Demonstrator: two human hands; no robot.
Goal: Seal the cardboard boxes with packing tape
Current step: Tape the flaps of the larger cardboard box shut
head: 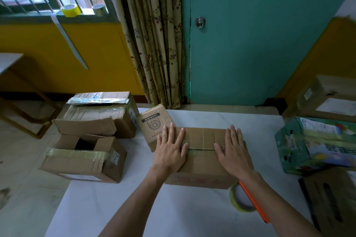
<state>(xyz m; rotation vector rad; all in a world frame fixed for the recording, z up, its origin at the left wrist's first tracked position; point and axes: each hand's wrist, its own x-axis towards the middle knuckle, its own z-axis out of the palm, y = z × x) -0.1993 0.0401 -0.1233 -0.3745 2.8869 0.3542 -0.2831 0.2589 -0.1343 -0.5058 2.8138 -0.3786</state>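
A brown cardboard box (202,161) sits on the white table (134,198) in front of me, its top flaps closed along a centre seam. My left hand (170,150) lies flat on the left part of the top, fingers spread. My right hand (234,152) presses flat on the right part, fingers straight. A roll of yellowish packing tape (239,198) lies on the table just in front of the box, under my right forearm, beside an orange-handled tool (254,202).
A smaller printed carton (154,123) leans behind the box's left end. Several open cardboard boxes (92,134) stand stacked off the table's left side. A green printed box (316,144) and flat cardboard (331,198) occupy the right. Two tape rolls (71,10) sit on the windowsill.
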